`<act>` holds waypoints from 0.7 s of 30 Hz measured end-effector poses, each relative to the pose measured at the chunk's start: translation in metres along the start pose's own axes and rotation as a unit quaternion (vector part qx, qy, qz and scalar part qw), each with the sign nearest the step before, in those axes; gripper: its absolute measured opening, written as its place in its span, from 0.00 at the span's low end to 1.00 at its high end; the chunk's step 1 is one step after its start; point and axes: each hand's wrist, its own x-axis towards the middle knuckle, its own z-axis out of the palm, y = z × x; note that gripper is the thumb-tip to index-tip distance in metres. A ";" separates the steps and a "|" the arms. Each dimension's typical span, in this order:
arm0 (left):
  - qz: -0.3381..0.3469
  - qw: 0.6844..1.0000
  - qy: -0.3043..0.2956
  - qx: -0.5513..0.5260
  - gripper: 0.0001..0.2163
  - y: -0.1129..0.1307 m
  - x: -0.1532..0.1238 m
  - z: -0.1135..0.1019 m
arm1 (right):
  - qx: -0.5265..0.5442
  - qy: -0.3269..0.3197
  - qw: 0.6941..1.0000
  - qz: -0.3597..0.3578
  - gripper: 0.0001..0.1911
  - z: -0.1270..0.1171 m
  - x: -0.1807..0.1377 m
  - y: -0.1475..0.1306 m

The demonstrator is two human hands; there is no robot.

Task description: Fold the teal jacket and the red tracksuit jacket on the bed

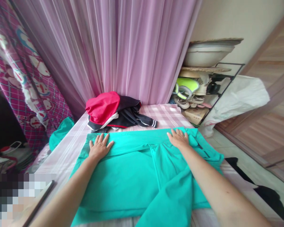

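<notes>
A turquoise garment lies spread over the checked cloth of the table, with one part, which looks like a sleeve or leg, folded down across its right half toward me. My left hand rests flat on its upper left area, fingers spread. On the upper right area lies my right hand, palm down with fingers stretched out. Neither hand grips anything. Just beyond the garment sits a bunched red and black jacket with white stripes at one cuff.
Pink curtains hang behind the table. At right stands a rack with a large basin, shoes and a white plastic bag. A black cloth is at the lower right. More turquoise fabric hangs at the left edge.
</notes>
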 end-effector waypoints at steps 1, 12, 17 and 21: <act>-0.005 1.000 0.002 -0.002 0.32 0.000 0.000 -0.001 | 0.000 0.005 1.000 0.027 0.35 -0.001 0.004 0.013; -0.013 1.000 0.014 -0.007 0.33 0.005 0.000 -0.001 | 0.020 0.048 0.999 -0.006 0.33 -0.035 -0.011 -0.024; 0.000 1.000 0.026 -0.015 0.33 0.003 0.000 0.001 | 0.065 0.031 0.965 -0.251 0.31 -0.024 -0.049 -0.083; 0.002 0.999 0.034 -0.022 0.34 0.001 0.001 0.003 | 0.056 -0.017 0.936 -0.348 0.31 -0.002 -0.074 -0.079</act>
